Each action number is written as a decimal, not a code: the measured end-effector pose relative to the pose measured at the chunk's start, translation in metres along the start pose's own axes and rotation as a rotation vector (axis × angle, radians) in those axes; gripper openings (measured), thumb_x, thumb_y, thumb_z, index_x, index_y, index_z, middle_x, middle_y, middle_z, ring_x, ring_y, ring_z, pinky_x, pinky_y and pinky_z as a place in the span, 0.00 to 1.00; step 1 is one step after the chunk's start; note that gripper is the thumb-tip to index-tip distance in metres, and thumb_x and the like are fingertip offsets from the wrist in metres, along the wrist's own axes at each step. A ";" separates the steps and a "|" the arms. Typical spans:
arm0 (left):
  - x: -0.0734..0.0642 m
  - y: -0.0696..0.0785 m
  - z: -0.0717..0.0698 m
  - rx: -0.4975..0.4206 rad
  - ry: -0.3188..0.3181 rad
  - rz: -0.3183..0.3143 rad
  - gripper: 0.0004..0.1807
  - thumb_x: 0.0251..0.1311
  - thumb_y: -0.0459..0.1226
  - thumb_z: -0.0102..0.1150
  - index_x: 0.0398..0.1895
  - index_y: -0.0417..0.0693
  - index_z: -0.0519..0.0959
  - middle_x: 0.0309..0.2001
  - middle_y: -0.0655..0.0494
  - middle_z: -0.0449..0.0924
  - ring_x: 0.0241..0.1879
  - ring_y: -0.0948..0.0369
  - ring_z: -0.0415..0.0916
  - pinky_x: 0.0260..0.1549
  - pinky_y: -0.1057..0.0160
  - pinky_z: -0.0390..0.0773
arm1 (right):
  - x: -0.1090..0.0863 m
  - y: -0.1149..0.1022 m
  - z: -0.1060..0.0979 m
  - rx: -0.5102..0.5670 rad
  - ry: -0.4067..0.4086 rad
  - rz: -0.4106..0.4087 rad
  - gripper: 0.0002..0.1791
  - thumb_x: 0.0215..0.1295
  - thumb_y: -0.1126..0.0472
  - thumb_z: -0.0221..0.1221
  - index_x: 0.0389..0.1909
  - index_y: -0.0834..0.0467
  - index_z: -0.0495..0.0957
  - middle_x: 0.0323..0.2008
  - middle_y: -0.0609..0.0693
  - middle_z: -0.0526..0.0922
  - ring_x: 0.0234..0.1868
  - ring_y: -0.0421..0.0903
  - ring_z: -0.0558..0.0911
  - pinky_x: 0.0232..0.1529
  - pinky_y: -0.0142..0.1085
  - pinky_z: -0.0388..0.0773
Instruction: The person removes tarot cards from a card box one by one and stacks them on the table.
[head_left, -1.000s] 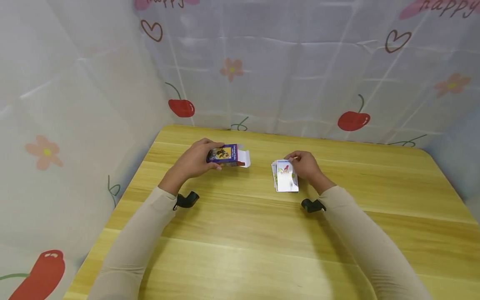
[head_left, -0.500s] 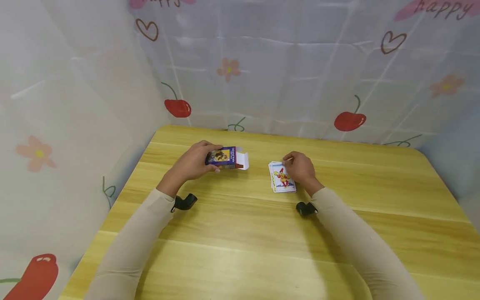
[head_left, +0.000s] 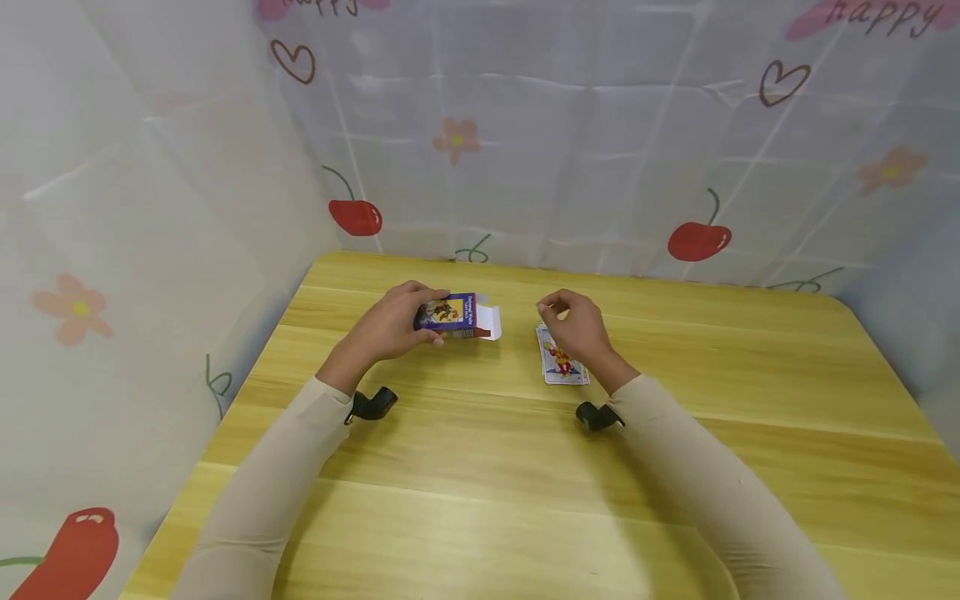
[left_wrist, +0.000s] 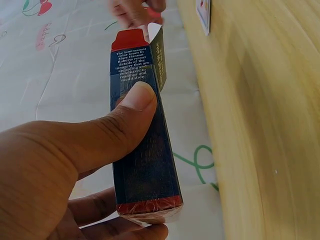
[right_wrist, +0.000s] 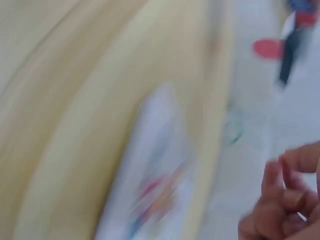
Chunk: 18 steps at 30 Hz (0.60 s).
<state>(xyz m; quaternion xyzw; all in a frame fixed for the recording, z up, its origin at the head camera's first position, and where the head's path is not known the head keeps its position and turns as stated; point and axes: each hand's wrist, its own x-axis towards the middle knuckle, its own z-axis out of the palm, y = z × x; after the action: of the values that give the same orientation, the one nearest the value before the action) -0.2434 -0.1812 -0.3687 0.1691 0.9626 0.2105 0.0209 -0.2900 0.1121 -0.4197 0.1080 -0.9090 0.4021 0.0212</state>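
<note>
My left hand (head_left: pixel 384 325) grips a small purple tarot card box (head_left: pixel 448 314), thumb along one narrow side and fingers round the other. The box is held tilted on its side, and its open white end flap (head_left: pixel 488 322) points right. A stack of picture cards (head_left: pixel 562 367) lies face up on the table, the top one showing a figure in red and yellow. Over the stack's far edge hovers my right hand (head_left: pixel 581 327), its fingers curled and thumb tip close to the fingertip. Nothing shows between them in the right wrist view, where the cards (right_wrist: pixel 155 195) are blurred.
The wooden table (head_left: pixel 465 500) reaches to a white curtain (head_left: pixel 540 183) printed with cherries, flowers and hearts. Another stretch of curtain stands at the left. Black wrist camera mounts (head_left: pixel 373 404) stick out below both wrists.
My right hand has let go of the white-looking top card, leaving the figure card in sight, and has moved up and left off the stack. The left hand and box have hardly moved.
</note>
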 end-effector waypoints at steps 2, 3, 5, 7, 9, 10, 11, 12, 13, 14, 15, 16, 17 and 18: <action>0.001 0.002 0.000 0.000 0.002 0.004 0.39 0.55 0.44 0.72 0.71 0.54 0.68 0.64 0.45 0.71 0.62 0.48 0.68 0.63 0.45 0.71 | -0.001 -0.017 0.003 0.127 -0.059 -0.024 0.13 0.73 0.54 0.55 0.47 0.58 0.82 0.41 0.57 0.85 0.40 0.57 0.82 0.31 0.37 0.69; 0.001 0.003 -0.001 -0.003 0.005 0.008 0.39 0.55 0.44 0.72 0.71 0.54 0.68 0.63 0.45 0.71 0.62 0.48 0.68 0.62 0.45 0.71 | -0.001 -0.025 0.005 0.174 -0.094 -0.022 0.13 0.72 0.54 0.56 0.46 0.57 0.82 0.40 0.57 0.85 0.43 0.57 0.81 0.32 0.37 0.69; 0.002 0.005 -0.001 -0.006 0.006 0.014 0.39 0.55 0.44 0.72 0.71 0.54 0.68 0.63 0.45 0.71 0.61 0.48 0.68 0.62 0.46 0.72 | -0.001 -0.039 0.009 0.242 -0.163 0.008 0.12 0.71 0.54 0.58 0.45 0.57 0.83 0.38 0.57 0.86 0.45 0.57 0.81 0.34 0.37 0.70; 0.003 0.007 -0.001 -0.012 0.006 0.019 0.39 0.55 0.43 0.72 0.71 0.54 0.68 0.63 0.45 0.71 0.61 0.48 0.69 0.62 0.46 0.72 | -0.001 -0.048 0.013 0.250 -0.215 0.054 0.12 0.70 0.53 0.59 0.43 0.57 0.83 0.36 0.57 0.84 0.40 0.54 0.80 0.34 0.37 0.69; 0.004 0.009 -0.001 -0.020 0.005 0.023 0.39 0.55 0.43 0.72 0.71 0.53 0.69 0.62 0.45 0.71 0.61 0.48 0.69 0.62 0.46 0.72 | 0.000 -0.052 0.017 0.241 -0.258 0.112 0.12 0.68 0.52 0.61 0.42 0.57 0.82 0.35 0.59 0.83 0.29 0.48 0.75 0.28 0.35 0.67; 0.004 0.009 0.000 -0.020 0.002 0.023 0.39 0.55 0.43 0.72 0.71 0.53 0.69 0.62 0.45 0.71 0.61 0.48 0.69 0.62 0.46 0.72 | 0.000 -0.053 0.019 0.237 -0.271 0.139 0.13 0.68 0.51 0.61 0.41 0.57 0.81 0.34 0.59 0.82 0.25 0.45 0.73 0.25 0.34 0.66; 0.004 0.010 0.000 -0.021 -0.001 0.025 0.39 0.55 0.43 0.72 0.71 0.53 0.69 0.62 0.45 0.71 0.61 0.48 0.69 0.62 0.46 0.72 | 0.000 -0.054 0.021 0.236 -0.283 0.166 0.13 0.67 0.51 0.61 0.41 0.57 0.80 0.33 0.59 0.81 0.21 0.43 0.68 0.22 0.33 0.64; 0.005 0.010 0.000 -0.021 -0.005 0.025 0.39 0.55 0.43 0.72 0.71 0.53 0.68 0.63 0.45 0.71 0.61 0.49 0.69 0.62 0.47 0.72 | 0.000 -0.055 0.022 0.241 -0.295 0.193 0.14 0.67 0.50 0.61 0.41 0.58 0.80 0.32 0.58 0.80 0.18 0.41 0.64 0.19 0.33 0.62; 0.005 0.011 0.001 -0.023 -0.009 0.025 0.39 0.55 0.43 0.72 0.71 0.53 0.68 0.63 0.45 0.71 0.62 0.49 0.69 0.62 0.47 0.72 | 0.000 -0.055 0.024 0.250 -0.309 0.216 0.15 0.67 0.50 0.61 0.41 0.58 0.79 0.31 0.56 0.78 0.15 0.40 0.61 0.17 0.32 0.59; 0.005 0.011 0.001 -0.023 -0.012 0.027 0.39 0.55 0.43 0.72 0.71 0.53 0.68 0.63 0.45 0.71 0.62 0.49 0.69 0.62 0.47 0.72 | 0.000 -0.054 0.025 0.264 -0.321 0.236 0.15 0.67 0.50 0.61 0.41 0.59 0.78 0.30 0.54 0.77 0.14 0.40 0.59 0.16 0.32 0.58; 0.005 0.011 0.001 -0.020 -0.014 0.027 0.39 0.55 0.43 0.71 0.71 0.54 0.68 0.63 0.45 0.71 0.62 0.49 0.69 0.62 0.47 0.72 | 0.000 -0.054 0.025 0.273 -0.331 0.249 0.15 0.67 0.50 0.61 0.42 0.59 0.77 0.30 0.52 0.77 0.14 0.39 0.59 0.16 0.32 0.57; 0.005 0.011 0.001 -0.018 -0.016 0.029 0.39 0.55 0.44 0.71 0.71 0.54 0.68 0.63 0.45 0.71 0.62 0.49 0.69 0.62 0.47 0.73 | 0.000 -0.053 0.026 0.282 -0.340 0.256 0.15 0.67 0.50 0.61 0.42 0.59 0.77 0.29 0.50 0.76 0.14 0.38 0.59 0.16 0.32 0.57; 0.005 0.012 0.001 -0.018 -0.016 0.030 0.39 0.55 0.44 0.72 0.71 0.53 0.68 0.63 0.45 0.71 0.62 0.49 0.69 0.62 0.47 0.72 | 0.001 -0.053 0.027 0.289 -0.348 0.257 0.15 0.68 0.51 0.60 0.42 0.59 0.76 0.28 0.49 0.75 0.14 0.38 0.58 0.16 0.32 0.56; 0.006 0.012 0.001 -0.015 -0.016 0.031 0.39 0.55 0.44 0.72 0.71 0.53 0.68 0.63 0.45 0.71 0.62 0.49 0.69 0.62 0.47 0.72 | 0.001 -0.053 0.027 0.290 -0.354 0.258 0.14 0.68 0.51 0.60 0.42 0.59 0.76 0.27 0.48 0.75 0.14 0.38 0.58 0.16 0.32 0.56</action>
<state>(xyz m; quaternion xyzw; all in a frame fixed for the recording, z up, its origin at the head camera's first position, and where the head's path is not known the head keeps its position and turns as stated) -0.2448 -0.1689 -0.3647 0.1853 0.9582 0.2165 0.0265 -0.2782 0.0577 -0.3997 0.0615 -0.8376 0.5025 -0.2052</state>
